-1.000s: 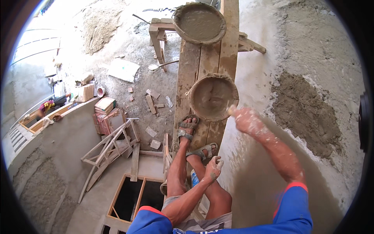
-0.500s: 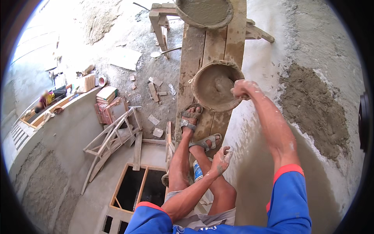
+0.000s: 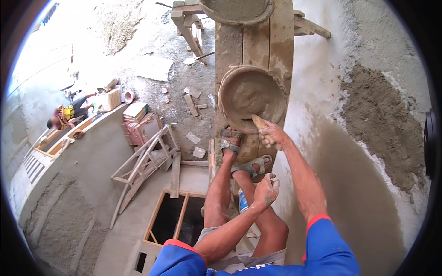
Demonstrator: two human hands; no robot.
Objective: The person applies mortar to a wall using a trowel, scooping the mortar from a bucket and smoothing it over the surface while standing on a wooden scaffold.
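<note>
A round, mortar-caked bucket [image 3: 225, 110] stands on the plank scaffold, with wet grey mortar [image 3: 251, 99] inside. At its near right rim my right hand [image 3: 275, 137] is closed round a tool with a rounded tan handle [image 3: 259, 121]; the handle's end points toward the mortar, and the tool's other end is hidden. My left hand [image 3: 266, 191], smeared with mortar, hangs over my right shin with its fingers curled in; nothing shows in it. Below that hand, a blue and white container [image 3: 243, 201] is partly hidden by my leg.
My sandaled feet rest on the planks [image 3: 229, 50]. A second mortar-filled bucket [image 3: 239, 20] stands at the far end. Wet plaster [image 3: 382, 124] covers part of the right-hand wall. Lower left are a wooden frame [image 3: 142, 156], a framed opening [image 3: 172, 216] and another person [image 3: 69, 112].
My right hand has drawn back from inside the bucket's right rim to its near side, bringing the tool handle into sight. The left hand's fingers have curled in more. The view has shifted slightly.
</note>
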